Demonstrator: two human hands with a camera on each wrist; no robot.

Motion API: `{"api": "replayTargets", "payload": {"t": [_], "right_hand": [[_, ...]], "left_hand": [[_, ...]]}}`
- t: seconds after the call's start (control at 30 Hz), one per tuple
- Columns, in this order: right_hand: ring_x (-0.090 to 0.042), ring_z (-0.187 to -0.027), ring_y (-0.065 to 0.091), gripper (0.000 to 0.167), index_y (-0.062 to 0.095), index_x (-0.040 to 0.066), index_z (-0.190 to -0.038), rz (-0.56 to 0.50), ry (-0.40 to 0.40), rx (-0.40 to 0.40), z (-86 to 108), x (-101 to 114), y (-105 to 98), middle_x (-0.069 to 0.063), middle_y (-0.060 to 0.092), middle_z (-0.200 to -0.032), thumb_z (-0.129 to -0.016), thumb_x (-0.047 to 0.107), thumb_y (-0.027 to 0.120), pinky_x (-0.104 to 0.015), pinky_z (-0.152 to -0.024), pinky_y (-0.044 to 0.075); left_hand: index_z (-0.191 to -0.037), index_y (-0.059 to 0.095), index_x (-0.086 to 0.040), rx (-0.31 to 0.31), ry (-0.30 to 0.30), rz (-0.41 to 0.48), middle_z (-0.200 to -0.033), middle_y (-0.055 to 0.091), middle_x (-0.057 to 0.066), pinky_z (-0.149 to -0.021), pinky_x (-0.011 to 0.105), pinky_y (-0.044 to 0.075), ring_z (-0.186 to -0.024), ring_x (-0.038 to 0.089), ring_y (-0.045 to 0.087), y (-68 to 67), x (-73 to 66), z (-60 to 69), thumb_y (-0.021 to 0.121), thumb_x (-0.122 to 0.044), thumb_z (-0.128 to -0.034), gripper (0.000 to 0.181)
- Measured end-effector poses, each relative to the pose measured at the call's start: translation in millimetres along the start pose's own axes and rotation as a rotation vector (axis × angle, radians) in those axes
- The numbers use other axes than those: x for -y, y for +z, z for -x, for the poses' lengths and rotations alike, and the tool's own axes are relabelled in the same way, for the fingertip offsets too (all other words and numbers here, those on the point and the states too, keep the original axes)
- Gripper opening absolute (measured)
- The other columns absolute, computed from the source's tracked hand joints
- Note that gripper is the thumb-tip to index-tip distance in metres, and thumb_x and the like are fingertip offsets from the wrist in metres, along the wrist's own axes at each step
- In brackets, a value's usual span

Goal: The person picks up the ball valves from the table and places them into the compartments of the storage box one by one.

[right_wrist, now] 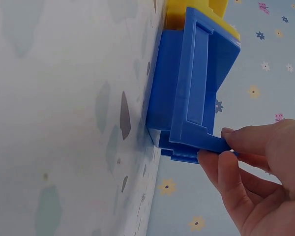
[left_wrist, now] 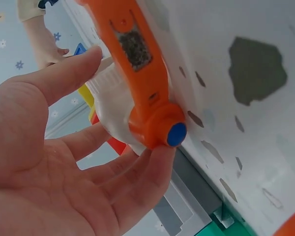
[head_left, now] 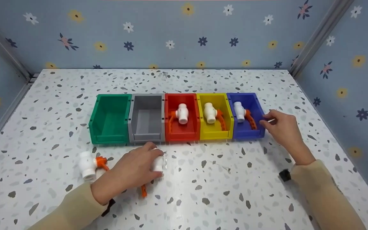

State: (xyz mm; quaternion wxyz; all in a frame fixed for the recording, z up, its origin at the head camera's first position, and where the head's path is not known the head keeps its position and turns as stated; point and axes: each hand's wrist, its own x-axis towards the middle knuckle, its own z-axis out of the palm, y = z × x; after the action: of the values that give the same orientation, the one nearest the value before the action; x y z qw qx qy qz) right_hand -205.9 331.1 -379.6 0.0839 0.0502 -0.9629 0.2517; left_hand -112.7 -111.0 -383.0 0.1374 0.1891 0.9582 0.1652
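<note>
Red bin (head_left: 182, 136), yellow bin (head_left: 216, 135) and blue bin (head_left: 248, 134), all right of the grey bin (head_left: 146, 137), have one valve (head_left: 183, 114) each, so three seem done. Two seem left. One valve (head_left: 158, 164) is in the left hand (head_left: 134, 167), just in front of the grey bin; that hand is curled round it. Another valve (head_left: 85, 163) lies in front and left of the grey bin. Far right of the grey bin, the right hand (head_left: 280, 127) pinches the blue bin's edge.
</note>
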Motion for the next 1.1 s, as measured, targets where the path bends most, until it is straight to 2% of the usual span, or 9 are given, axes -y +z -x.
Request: {"api": "replayTargets", "payload": {"t": [0.23,0.47,0.6,0.77,1.1], "right_hand": [[-0.031,-0.088,0.069,0.015,0.068,0.002,-0.104,-0.005,-0.010,0.000,-1.0,-1.0,1.1,-0.017,0.072,-0.104,-0.094,0.013,0.070,-0.048,-0.073,0.055],[-0.031,-0.089,0.069,0.015,0.068,0.002,-0.104,-0.011,0.000,0.006,-0.5,-0.3,0.1,-0.017,0.071,-0.105,-0.095,0.013,0.070,-0.048,-0.073,0.055],[-0.031,-0.090,0.068,0.016,0.068,0.002,-0.105,-0.015,0.020,0.017,0.2,0.3,-1.1,-0.017,0.071,-0.107,-0.095,0.015,0.069,-0.048,-0.074,0.055],[-0.031,-0.091,0.068,0.017,0.067,0.002,-0.106,-0.018,0.033,0.030,0.1,1.5,-1.8,-0.018,0.071,-0.108,-0.096,0.015,0.069,-0.048,-0.076,0.055],[-0.031,-0.089,0.069,0.016,0.068,0.002,-0.106,-0.005,0.007,0.008,0.8,-0.4,-1.0,-0.017,0.071,-0.106,-0.095,0.014,0.069,-0.048,-0.073,0.055]], "left_hand": [[-0.134,0.064,-0.016,0.028,-0.031,0.021,-0.129,0.054,0.009,-0.092,0.048,0.051,-0.103,0.027,0.058,-3.9,-2.1,-1.5,0.084,-0.034,-0.0807,0.059],[-0.130,0.066,-0.016,0.003,-0.023,0.010,-0.127,0.055,0.008,-0.082,0.043,0.056,-0.096,0.027,0.060,-11.6,-2.9,-3.0,0.085,-0.029,-0.0796,0.055],[-0.130,0.066,-0.013,0.004,-0.029,0.008,-0.127,0.055,0.010,-0.080,0.044,0.056,-0.101,0.029,0.060,-20.5,-3.2,-6.8,0.085,-0.026,-0.0796,0.055],[-0.128,0.067,-0.011,0.010,-0.025,0.005,-0.120,0.057,0.009,-0.076,0.042,0.056,-0.098,0.029,0.059,-32.7,-1.6,-14.0,0.085,-0.022,-0.0794,0.053],[-0.125,0.067,-0.011,0.005,-0.025,-0.014,-0.122,0.055,0.011,-0.074,0.042,0.055,-0.099,0.030,0.057,-56.3,-0.3,-29.4,0.084,-0.018,-0.0790,0.050]]}}
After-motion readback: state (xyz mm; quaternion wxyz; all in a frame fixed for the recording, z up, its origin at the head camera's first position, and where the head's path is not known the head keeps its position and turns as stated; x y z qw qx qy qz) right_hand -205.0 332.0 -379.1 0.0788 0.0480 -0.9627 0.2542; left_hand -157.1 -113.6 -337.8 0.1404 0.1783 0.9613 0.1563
